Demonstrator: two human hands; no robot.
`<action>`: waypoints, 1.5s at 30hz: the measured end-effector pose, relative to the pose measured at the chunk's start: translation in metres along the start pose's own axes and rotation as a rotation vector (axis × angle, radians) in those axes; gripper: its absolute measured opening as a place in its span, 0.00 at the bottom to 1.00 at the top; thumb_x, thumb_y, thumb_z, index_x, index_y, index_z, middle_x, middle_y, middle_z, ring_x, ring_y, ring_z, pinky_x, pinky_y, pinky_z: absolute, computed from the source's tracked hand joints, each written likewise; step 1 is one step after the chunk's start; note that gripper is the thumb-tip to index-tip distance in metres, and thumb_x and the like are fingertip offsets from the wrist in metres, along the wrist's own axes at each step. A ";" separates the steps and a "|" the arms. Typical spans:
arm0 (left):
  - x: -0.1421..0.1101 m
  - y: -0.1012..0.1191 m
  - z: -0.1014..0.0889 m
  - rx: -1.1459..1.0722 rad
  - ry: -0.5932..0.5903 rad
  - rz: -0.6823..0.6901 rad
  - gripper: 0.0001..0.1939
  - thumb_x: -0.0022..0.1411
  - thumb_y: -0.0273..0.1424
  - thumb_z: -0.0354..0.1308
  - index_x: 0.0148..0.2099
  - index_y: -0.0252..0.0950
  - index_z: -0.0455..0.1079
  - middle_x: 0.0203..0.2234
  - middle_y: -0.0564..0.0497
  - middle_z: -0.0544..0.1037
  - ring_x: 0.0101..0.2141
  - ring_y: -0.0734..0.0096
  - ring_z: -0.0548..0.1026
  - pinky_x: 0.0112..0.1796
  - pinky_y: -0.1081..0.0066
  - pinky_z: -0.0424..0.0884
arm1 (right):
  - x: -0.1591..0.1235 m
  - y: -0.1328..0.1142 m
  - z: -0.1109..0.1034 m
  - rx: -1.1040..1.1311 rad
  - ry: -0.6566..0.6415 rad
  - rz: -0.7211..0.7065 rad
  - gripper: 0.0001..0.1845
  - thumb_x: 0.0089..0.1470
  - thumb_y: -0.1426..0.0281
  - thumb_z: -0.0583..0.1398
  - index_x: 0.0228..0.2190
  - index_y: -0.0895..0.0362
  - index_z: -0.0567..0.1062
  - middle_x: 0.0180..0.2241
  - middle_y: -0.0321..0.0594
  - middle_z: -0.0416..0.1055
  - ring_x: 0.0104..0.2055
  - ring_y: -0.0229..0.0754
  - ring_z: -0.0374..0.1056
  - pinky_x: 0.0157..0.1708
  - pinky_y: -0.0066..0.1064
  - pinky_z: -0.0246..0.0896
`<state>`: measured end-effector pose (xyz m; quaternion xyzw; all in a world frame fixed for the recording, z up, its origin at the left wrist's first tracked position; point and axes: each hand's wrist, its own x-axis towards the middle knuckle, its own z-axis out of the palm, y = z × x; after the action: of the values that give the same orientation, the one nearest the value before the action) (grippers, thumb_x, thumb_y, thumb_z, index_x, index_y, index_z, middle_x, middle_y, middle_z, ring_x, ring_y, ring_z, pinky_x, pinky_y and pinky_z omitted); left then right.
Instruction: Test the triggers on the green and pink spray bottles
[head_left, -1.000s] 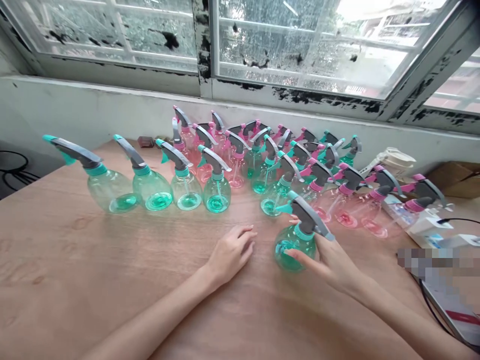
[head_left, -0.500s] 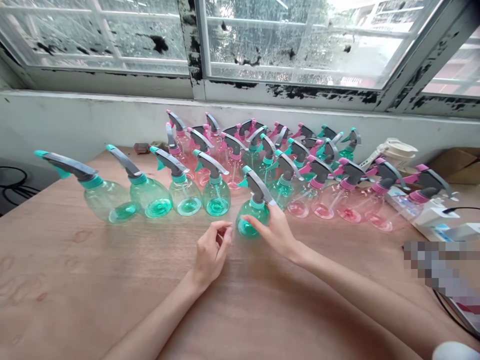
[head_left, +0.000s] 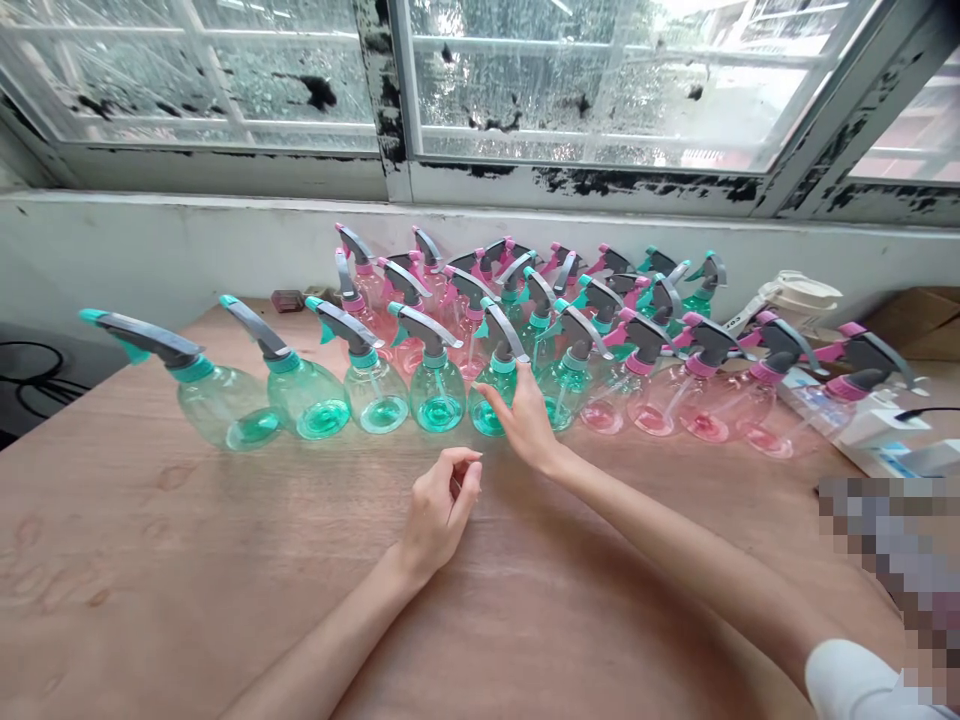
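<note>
My right hand (head_left: pixel 527 420) is wrapped round the right side of a green spray bottle (head_left: pixel 489 412), its thumb across the front. This bottle stands upright in the front row, between another green spray bottle (head_left: pixel 437 400) on its left and a third green spray bottle (head_left: pixel 568 395) on its right. More green bottles continue the row to the left, and several pink spray bottles (head_left: pixel 654 408) to the right. Nearer to me, my left hand (head_left: pixel 442 505) is apart from the bottles, fingers curled and thumb close to the forefinger; nothing shows in it.
Behind the front row, pink and green spray bottles crowd towards the white wall (head_left: pixel 187 250). At the right are a white lidded cup (head_left: pixel 799 295), a cardboard box (head_left: pixel 919 325) and a white power strip (head_left: pixel 885 440) with a cable. Wooden tabletop (head_left: pixel 225 580) spreads in front.
My right hand has pushed the green spray bottle away from me, into line with the front row. My left hand has shifted slightly to the right, still curled.
</note>
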<state>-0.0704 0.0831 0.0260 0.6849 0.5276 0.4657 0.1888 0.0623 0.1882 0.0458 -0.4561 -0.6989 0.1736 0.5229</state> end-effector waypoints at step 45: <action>0.002 0.019 0.024 0.148 -0.458 -0.036 0.32 0.57 0.44 0.61 0.59 0.37 0.59 0.27 0.56 0.73 0.25 0.69 0.72 0.30 0.70 0.68 | -0.063 -0.022 -0.151 -0.456 -0.317 0.154 0.26 0.52 0.49 0.61 0.46 0.52 0.69 0.39 0.41 0.72 0.36 0.49 0.73 0.28 0.35 0.63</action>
<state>-0.0402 0.0831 0.0292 0.7751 0.5160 0.2549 0.2609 0.1884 0.0896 0.0850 -0.5805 -0.7564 0.1203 0.2763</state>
